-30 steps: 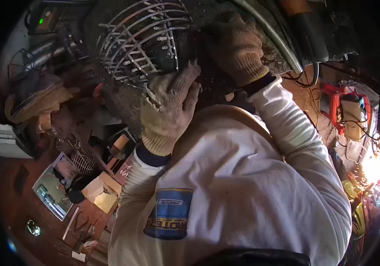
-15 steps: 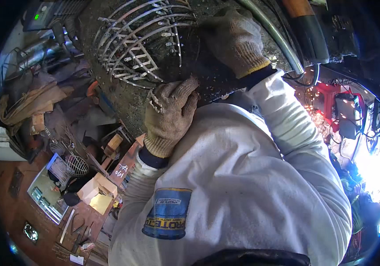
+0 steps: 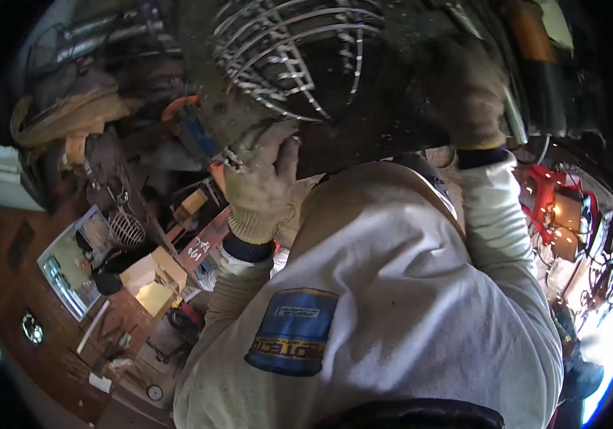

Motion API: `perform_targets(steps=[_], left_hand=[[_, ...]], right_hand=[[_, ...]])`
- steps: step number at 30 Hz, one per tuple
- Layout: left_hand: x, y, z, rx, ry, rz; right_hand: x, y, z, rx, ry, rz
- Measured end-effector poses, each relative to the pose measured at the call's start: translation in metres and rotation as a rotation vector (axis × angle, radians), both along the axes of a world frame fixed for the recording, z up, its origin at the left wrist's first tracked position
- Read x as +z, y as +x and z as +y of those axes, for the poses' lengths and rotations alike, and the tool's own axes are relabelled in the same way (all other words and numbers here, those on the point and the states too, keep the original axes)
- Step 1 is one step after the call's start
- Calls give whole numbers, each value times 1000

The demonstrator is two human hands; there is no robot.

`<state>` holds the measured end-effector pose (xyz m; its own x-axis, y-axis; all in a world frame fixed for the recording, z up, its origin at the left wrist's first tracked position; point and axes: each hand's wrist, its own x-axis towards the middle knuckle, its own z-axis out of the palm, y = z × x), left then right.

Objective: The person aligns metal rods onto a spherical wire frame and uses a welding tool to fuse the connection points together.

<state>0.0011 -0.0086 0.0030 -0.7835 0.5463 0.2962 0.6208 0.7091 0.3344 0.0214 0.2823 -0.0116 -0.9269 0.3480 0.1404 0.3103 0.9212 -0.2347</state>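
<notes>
White shirt (image 3: 421, 307): the lower middle is being filled by it, and a blue patch (image 3: 292, 332) is being shown on the chest.
Left hand (image 3: 263, 175): gloved, it is being held just below the wire cage (image 3: 293, 61); its fingertips are being lost in shadow, so whether anything is being gripped cannot be told.
Right hand (image 3: 467, 93): also gloved, it is being dimmed and blurred; its fingers are being hidden, and its grip cannot be told.
Cage position: it is being borne by the dark surface (image 3: 371, 136), its far end being cut off by the upper edge.
Silver tube (image 3: 514, 118): it is being partly masked beside the right hand.
Far right: a red frame (image 3: 541, 193) is being shown, and detail below is being washed out by glare.
</notes>
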Motion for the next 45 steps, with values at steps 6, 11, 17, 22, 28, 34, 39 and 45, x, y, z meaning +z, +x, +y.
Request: perform_targets(steps=[6, 11, 17, 22, 28, 34, 39, 45], left_hand=[[-20, -10, -15, 128, 40, -8], [-27, -13, 7, 29, -69, 9], [-34, -13, 3, 51, -190, 273], [-9, -12, -41, 1, -279, 340], [24, 4, -16, -165, 98, -257], [14, 1, 17, -126, 74, -129], [15, 1, 6, -20, 56, -285], [-4, 8, -13, -77, 43, -150]], right_hand=[[-2, 27, 26, -156, 212, -127], [-9, 59, 42, -176, 90, 84], [-13, 66, 29, -19, -120, 397], [-17, 51, -32, 291, -298, 433], [-7, 38, -85, 613, -1112, 318], [-14, 30, -83, 527, -1183, 416], [-27, -31, -58, 241, -408, 420], [-28, -53, -69, 128, -274, 310]])
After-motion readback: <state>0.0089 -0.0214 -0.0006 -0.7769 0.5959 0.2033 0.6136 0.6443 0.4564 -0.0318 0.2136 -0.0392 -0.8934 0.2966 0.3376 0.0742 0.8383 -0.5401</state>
